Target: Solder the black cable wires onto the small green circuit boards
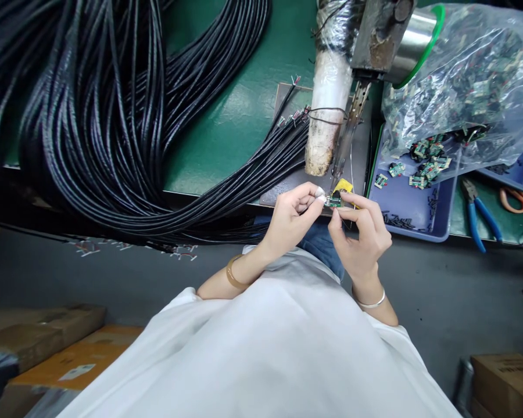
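Observation:
My right hand (pixel 361 232) pinches a small green circuit board (pixel 335 201) between thumb and fingertips at the table's front edge. Close against its left side, my left hand (pixel 293 216) is closed in a pinch, with white covers on its fingertips. Thin pale wires (pixel 326 200) show between those fingertips and the board; the rest of what the left hand holds is hidden. Just above the board hangs the tip of a soldering iron (pixel 346 136) on a stand. A yellow piece (pixel 343 186) lies right behind the board.
Black cables (pixel 126 116) with stripped ends cover the table's left. A wrapped white tube (pixel 329 104) and a solder spool (pixel 414 43) stand beside the iron. At right are a blue tray (pixel 440 223), a plastic bag of boards (pixel 453 87), pliers (pixel 479 215) and orange-handled scissors (pixel 516 198).

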`<action>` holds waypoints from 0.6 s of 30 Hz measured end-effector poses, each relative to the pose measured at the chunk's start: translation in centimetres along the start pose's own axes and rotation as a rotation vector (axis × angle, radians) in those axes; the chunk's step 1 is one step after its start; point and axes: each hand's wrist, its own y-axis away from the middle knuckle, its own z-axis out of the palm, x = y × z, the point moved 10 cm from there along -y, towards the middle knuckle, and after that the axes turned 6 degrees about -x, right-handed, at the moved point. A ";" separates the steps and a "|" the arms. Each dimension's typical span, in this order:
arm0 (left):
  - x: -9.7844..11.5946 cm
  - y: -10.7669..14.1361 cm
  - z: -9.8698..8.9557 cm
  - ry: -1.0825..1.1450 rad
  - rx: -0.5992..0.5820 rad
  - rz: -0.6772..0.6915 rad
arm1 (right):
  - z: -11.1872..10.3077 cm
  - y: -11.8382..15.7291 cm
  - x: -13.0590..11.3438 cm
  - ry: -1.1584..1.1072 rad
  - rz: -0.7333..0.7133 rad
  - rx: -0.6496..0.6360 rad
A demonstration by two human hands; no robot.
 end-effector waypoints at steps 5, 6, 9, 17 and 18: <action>0.3 -0.2 0.3 0.031 -0.015 0.005 | -0.3 -0.5 0.4 -0.064 0.033 0.022; 0.5 -0.3 0.3 0.034 -0.018 0.012 | -0.4 -0.6 0.4 -0.075 0.039 0.029; 1.1 -0.4 0.2 0.029 -0.018 0.029 | -0.6 -0.9 0.3 -0.106 0.049 0.037; 0.8 -0.4 0.1 -0.006 -0.051 0.000 | -0.6 -0.6 0.2 -0.094 0.029 0.034; 0.5 -0.4 0.2 -0.007 -0.057 -0.008 | -0.5 -0.5 0.2 -0.090 0.026 0.030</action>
